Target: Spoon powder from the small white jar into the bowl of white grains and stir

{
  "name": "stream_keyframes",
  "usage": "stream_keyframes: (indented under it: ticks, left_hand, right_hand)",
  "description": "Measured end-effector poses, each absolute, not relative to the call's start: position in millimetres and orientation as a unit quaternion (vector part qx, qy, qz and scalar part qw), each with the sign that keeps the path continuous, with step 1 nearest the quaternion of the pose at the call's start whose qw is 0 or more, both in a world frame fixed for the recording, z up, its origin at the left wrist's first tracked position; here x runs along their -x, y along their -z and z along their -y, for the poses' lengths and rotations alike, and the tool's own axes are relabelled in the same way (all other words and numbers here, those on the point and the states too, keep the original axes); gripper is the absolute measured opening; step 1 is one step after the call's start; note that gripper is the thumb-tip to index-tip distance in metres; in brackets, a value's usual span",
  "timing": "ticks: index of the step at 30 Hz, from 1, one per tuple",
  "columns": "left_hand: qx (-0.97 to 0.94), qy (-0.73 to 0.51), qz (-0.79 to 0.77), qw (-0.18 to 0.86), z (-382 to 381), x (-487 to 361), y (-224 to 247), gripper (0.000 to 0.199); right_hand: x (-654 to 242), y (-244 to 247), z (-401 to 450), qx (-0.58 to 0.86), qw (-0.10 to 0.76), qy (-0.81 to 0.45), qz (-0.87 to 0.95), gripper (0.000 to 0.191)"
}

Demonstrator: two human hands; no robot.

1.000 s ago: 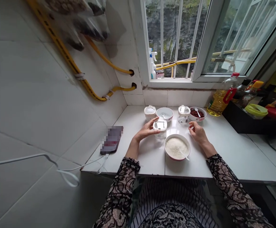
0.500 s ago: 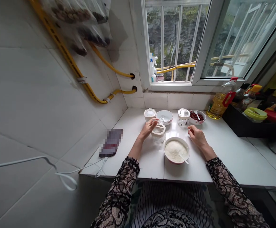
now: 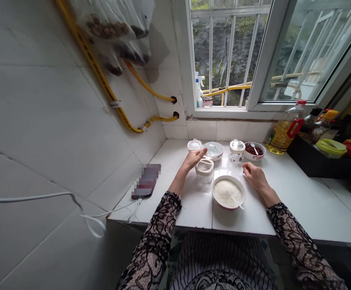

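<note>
My left hand (image 3: 194, 158) reaches over a clear jar with a cream rim (image 3: 204, 172), fingers drawn together at its raised see-through lid. The exact contact is hard to make out. My right hand (image 3: 256, 177) is loosely curled above the counter, right of a white bowl (image 3: 229, 206), and nothing shows in it. The bowl holds a pale, grainy heap (image 3: 226, 191) with a white spoon (image 3: 238, 202) leaning in it. Behind my left hand stand a second lidded jar (image 3: 194, 145) and a bowl (image 3: 217, 150) with shiny, clear-looking contents.
Farther back are another clear jar (image 3: 237, 150) and a bowl of dark red beans (image 3: 257, 156) with a white spoon. An oil bottle (image 3: 279, 137) and a black box of condiments (image 3: 305, 159) stand right. A phone (image 3: 146, 181) with a white cable (image 3: 72, 197) lies left.
The view has shifted, so the scene sits slightly right and lower. My left fingertips have moved slightly at the jar's lid. My right hand keeps its curled pose beside the bowl.
</note>
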State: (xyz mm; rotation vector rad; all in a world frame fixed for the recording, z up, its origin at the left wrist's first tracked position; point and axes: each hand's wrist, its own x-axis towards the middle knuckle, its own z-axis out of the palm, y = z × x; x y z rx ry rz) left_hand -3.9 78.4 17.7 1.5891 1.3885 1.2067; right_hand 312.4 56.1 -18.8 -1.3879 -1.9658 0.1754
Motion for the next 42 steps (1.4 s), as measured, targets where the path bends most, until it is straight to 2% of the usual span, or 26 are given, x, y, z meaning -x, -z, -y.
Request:
stream_keyframes:
  ticks: [11,13,18,19,23,26,31,42]
  left_hand:
    - [-0.577,-0.423,-0.550,0.431,-70,22,-14,0.038]
    - [-0.574,-0.426,-0.552,0.430,-67,33,-13,0.033]
    - [-0.577,-0.443,-0.544,0.417,-55,58,-5,0.037]
    - [-0.582,-0.444,-0.538,0.419,-52,60,-3,0.040]
    - [-0.617,-0.405,-0.483,0.471,-37,59,1,0.080]
    - [-0.647,-0.364,-0.429,0.514,-29,48,1,0.091]
    - [-0.662,-0.347,-0.395,0.534,-25,32,0,0.090]
    - [-0.663,-0.379,-0.437,0.475,-26,17,13,0.083]
  right_hand:
    - [-312,19,-55,0.542,0.369,-0.074,0.751,0.017]
    - [-312,19,-56,0.546,0.379,-0.075,0.743,0.020]
    - [-315,17,-58,0.554,0.428,-0.074,0.710,0.032]
    - [-316,16,-58,0.553,0.443,-0.080,0.701,0.034]
    - [-318,14,-57,0.541,0.483,-0.109,0.680,0.045]
    - [-317,17,-58,0.512,0.496,-0.107,0.693,0.053]
    - [-316,23,-60,0.508,0.460,-0.091,0.722,0.058]
    - [-319,22,-61,0.543,0.434,-0.076,0.715,0.053]
